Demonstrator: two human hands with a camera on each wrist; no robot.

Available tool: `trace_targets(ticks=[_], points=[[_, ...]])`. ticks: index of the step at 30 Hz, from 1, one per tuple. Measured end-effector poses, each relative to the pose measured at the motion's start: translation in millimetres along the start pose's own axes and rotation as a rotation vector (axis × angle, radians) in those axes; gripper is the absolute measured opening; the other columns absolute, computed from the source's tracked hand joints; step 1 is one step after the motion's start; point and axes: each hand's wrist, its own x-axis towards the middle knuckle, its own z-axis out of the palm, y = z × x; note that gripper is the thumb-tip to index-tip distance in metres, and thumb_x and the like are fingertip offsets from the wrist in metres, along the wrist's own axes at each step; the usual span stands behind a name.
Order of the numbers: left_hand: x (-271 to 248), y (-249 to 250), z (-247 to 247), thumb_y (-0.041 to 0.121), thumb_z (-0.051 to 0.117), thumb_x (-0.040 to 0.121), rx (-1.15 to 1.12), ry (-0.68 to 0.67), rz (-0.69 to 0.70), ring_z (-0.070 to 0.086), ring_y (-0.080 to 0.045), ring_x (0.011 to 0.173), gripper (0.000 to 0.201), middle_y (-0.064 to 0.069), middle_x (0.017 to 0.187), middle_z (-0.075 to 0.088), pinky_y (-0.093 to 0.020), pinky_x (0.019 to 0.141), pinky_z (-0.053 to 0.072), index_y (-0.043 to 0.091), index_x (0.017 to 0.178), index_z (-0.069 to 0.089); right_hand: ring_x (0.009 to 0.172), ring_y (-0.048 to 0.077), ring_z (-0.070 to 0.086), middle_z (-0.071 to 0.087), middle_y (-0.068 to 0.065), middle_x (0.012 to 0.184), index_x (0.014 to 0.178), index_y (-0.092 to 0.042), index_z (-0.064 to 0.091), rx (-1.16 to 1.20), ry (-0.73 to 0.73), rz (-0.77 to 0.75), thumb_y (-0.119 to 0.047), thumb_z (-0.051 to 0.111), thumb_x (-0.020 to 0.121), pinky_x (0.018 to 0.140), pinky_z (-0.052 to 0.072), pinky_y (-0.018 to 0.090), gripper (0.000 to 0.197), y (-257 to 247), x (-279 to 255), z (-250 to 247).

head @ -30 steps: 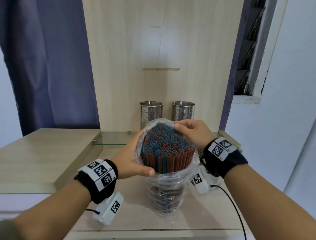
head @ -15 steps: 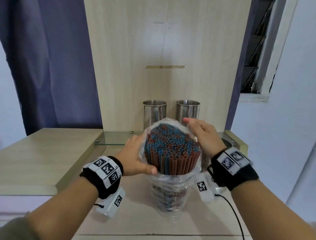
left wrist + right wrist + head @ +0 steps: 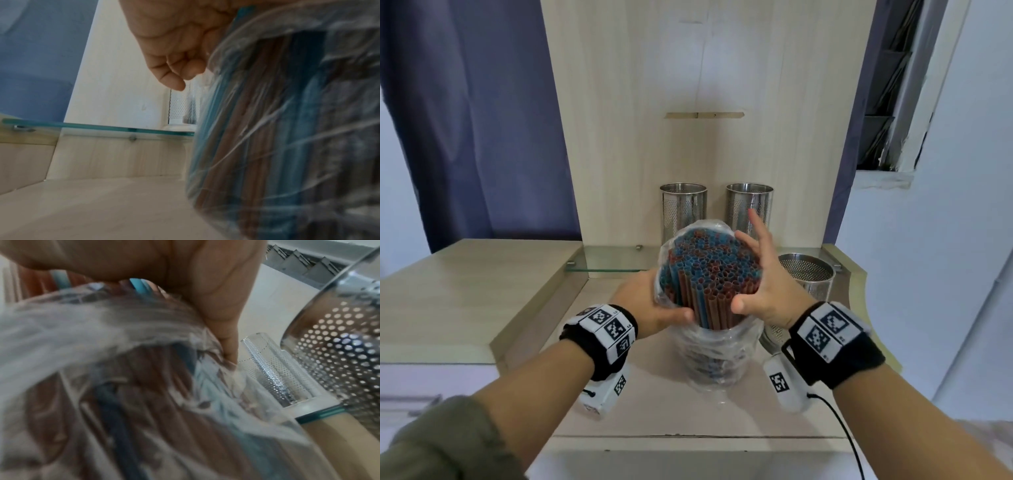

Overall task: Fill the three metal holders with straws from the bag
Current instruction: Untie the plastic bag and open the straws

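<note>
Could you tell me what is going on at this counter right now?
A person is getting straws out of a clear plastic bag standing on the counter. The left hand grips the bag's rolled-down rim; the right hand reaches round the exposed bundle, fingers spread. All three metal holders, two at the back and one at right, show no straws.

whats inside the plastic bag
A packed bundle of red-brown and blue straws, open ends up, fills the plastic bag. Their lower ends blur behind crinkled plastic; nothing else shows inside.

pale wooden counter (image 3: 640, 404) under straw bag (image 3: 717, 356) and, seemingly, one holder (image 3: 808, 284)
</note>
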Motion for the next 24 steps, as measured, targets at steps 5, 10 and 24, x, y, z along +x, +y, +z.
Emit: trace_targets(ticks=[5,10,24], points=[[-1.7,41.3,-17.5,0.090,0.039,0.047,0.105,0.080,-0.019,0.056,0.007,0.070,0.074,0.020,0.074,0.060,-0.012,0.058,0.040,0.037,0.093,0.064,0.128,0.018,0.048,0.036,0.006,0.144,0.152,-0.038,0.007,0.128,0.151,-0.019,-0.085,0.072,0.035,0.099,0.051,0.034,0.142,-7.9,7.4,-5.0],[3.9,50.1,-18.1,0.101,0.031,0.043,0.530,0.298,-0.137,0.044,-0.022,0.113,0.117,-0.004,0.122,0.048,-0.037,0.092,0.040,0.023,0.129,0.042,0.129,0.000,0.041,0.032,0.001,0.151,0.151,-0.035,0.015,-0.001,0.328,-0.041,-0.087,0.060,0.055,0.105,0.043,0.029,0.118,-13.3,8.2,-6.4],[69.0,56.8,-39.8,0.053,0.004,0.100,-0.382,-0.085,-0.131,0.027,-0.018,0.142,0.065,-0.001,0.152,0.038,-0.031,0.111,0.014,0.025,0.142,0.046,0.133,0.000,0.036,0.031,-0.015,0.145,0.149,-0.040,0.017,-0.236,0.250,-0.076,-0.063,0.085,0.047,0.111,0.039,0.038,0.124,-2.9,-4.4,-3.2]])
